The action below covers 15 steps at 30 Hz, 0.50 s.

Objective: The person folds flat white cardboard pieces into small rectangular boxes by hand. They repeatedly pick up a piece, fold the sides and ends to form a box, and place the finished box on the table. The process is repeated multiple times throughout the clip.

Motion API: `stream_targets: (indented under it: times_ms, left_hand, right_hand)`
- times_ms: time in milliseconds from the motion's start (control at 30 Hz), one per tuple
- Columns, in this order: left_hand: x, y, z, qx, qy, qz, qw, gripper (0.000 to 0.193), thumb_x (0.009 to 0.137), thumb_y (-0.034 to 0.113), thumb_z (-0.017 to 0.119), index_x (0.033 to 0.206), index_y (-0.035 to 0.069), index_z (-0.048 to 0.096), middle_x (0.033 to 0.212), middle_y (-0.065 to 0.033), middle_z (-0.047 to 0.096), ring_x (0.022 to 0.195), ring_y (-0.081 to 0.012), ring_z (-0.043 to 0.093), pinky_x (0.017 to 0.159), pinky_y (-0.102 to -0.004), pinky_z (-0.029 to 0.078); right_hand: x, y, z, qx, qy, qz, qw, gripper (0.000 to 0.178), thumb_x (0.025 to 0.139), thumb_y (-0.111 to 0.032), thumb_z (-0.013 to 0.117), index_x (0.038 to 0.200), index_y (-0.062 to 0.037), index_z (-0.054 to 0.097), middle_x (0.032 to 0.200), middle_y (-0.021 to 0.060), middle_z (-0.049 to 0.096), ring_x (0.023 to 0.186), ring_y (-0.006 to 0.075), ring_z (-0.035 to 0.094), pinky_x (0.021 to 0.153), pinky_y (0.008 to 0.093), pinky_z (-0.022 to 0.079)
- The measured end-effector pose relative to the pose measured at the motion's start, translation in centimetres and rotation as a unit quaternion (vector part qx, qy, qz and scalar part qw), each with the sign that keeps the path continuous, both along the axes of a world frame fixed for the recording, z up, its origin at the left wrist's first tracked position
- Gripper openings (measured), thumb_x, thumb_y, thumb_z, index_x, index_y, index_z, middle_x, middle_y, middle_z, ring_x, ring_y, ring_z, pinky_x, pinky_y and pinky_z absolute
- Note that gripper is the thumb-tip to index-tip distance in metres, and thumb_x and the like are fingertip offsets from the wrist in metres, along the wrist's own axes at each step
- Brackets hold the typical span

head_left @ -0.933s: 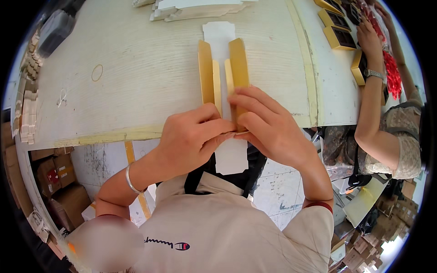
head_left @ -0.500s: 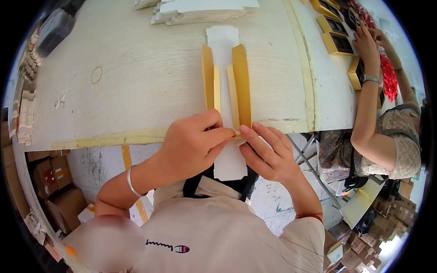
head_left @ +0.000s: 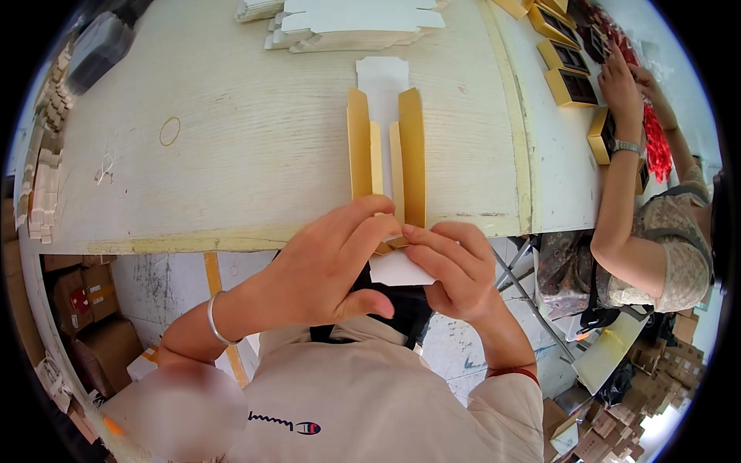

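Note:
A long, narrow gold-and-white cardboard box (head_left: 412, 154), partly folded, lies lengthwise in front of me. Its gold side walls stand up, and a white flap (head_left: 382, 73) lies flat at the far end. My left hand (head_left: 328, 258) has its fingertips on the near left corner, thumb apart from the fingers. At the near right corner, my right hand (head_left: 455, 266) pinches the folded edge. Between the hands the near white end flap (head_left: 397, 270) hangs over the table edge toward my lap. My fingers hide part of the near corners.
A stack of flat white cardboard blanks (head_left: 355, 23) lies at the table's far side. A rubber band (head_left: 170, 131) is on the left, with more stacked blanks (head_left: 46, 193) at the left edge. On the right, a co-worker's arms (head_left: 621, 154) reach among gold boxes (head_left: 571, 87) and red material.
The near end flap has bent up and looks shorter. My left thumb has moved away from its fingers, toward me. Both hands stay at the box's near end.

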State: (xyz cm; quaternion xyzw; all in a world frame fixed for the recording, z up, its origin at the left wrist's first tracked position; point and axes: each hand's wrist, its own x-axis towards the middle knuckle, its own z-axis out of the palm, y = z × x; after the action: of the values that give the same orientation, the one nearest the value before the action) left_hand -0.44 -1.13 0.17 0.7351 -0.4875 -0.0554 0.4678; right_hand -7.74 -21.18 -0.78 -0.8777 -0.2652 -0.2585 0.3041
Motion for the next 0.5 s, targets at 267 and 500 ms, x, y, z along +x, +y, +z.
stream_targets:
  times_ms: [267, 500]
  left_hand:
    - [-1.0, -0.6, -1.2, -0.029, 0.038, 0.062, 0.997, 0.029, 0.079, -0.008, 0.062, 0.100, 0.002, 0.046, 0.115, -0.0176, 0.059, 0.079, -0.0318, 0.061, 0.067, -0.0366, 0.051]
    - [-1.4, -1.3, -1.1, -0.072, 0.080, 0.113, 0.988, 0.020, 0.084, 0.001, 0.065, 0.096, 0.003, 0.049, 0.106, -0.0142, 0.058, 0.074, -0.0292, 0.061, 0.058, -0.0335, 0.051]
  right_hand:
    - [0.9, 0.6, 0.0, 0.120, 0.084, 0.004, 0.989, 0.042, 0.062, 0.009, 0.069, 0.102, -0.0001, 0.059, 0.092, 0.0113, 0.066, 0.074, 0.0273, 0.058, 0.063, 0.0353, 0.048]
    - [0.9, 0.3, -0.9, 0.203, 0.129, -0.007, 0.971, 0.038, 0.076, 0.004, 0.071, 0.111, -0.0016, 0.058, 0.092, 0.0103, 0.067, 0.070, 0.0256, 0.057, 0.059, 0.0328, 0.048]
